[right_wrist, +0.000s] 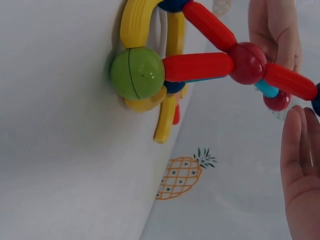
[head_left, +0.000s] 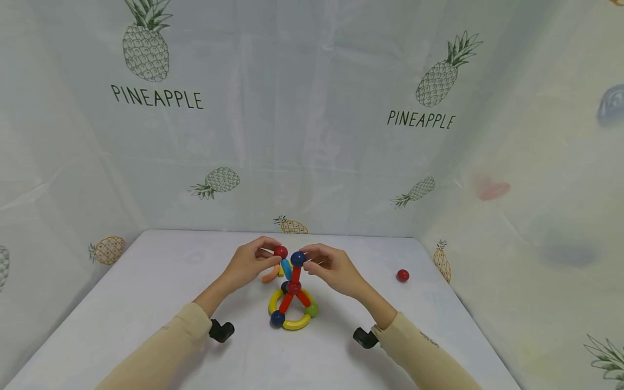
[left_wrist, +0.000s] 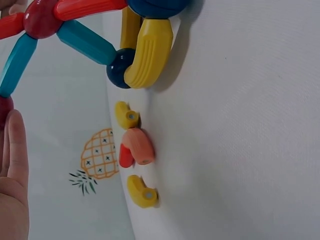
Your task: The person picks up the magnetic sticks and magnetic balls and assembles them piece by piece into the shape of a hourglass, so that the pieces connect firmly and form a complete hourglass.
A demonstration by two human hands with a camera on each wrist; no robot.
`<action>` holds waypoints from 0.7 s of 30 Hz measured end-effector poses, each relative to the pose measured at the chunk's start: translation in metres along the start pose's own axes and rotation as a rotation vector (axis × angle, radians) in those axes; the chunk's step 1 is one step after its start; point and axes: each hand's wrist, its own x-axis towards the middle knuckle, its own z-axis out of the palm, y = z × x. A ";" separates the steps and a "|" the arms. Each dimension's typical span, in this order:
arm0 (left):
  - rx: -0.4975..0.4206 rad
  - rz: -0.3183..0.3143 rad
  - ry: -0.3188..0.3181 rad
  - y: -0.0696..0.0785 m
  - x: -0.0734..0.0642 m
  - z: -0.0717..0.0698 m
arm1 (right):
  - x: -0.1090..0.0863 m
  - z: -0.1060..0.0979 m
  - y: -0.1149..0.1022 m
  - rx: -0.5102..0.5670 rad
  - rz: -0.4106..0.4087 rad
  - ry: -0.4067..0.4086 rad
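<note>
A toy of rods and balls stands on the table between the hands. Its base is a ring of yellow curved rods (head_left: 296, 325) joined by dark blue balls (head_left: 277, 318) and a green ball (head_left: 312, 309). Straight red and teal rods slope up to a central red ball (right_wrist: 247, 63). From there an upper red rod (head_left: 296, 274) and a teal rod (head_left: 286, 269) rise. My left hand (head_left: 249, 264) pinches the small red ball (head_left: 280, 251) topping the teal rod. At the top of the red rod, my right hand (head_left: 336, 270) pinches a dark blue ball (head_left: 298, 258).
One loose red ball (head_left: 402, 275) lies at the table's right. Behind the toy are an orange curved rod (left_wrist: 140, 145), a red piece (left_wrist: 126, 156) and yellow curved rods (left_wrist: 142, 192). A pineapple-print curtain (head_left: 312, 135) hangs past the table's far edge.
</note>
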 end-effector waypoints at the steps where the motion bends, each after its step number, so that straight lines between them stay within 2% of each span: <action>1: 0.003 -0.001 0.001 -0.001 0.000 -0.001 | 0.000 0.000 0.000 -0.006 0.001 -0.003; 9: -0.008 -0.001 0.003 -0.002 -0.004 -0.006 | 0.001 0.000 -0.001 -0.014 -0.003 -0.029; 15: -0.040 -0.040 0.009 -0.003 -0.009 -0.010 | 0.001 -0.002 0.001 -0.044 -0.002 -0.024; 21: -0.010 -0.027 0.025 -0.005 -0.010 -0.014 | 0.007 -0.007 0.018 -0.118 -0.015 -0.031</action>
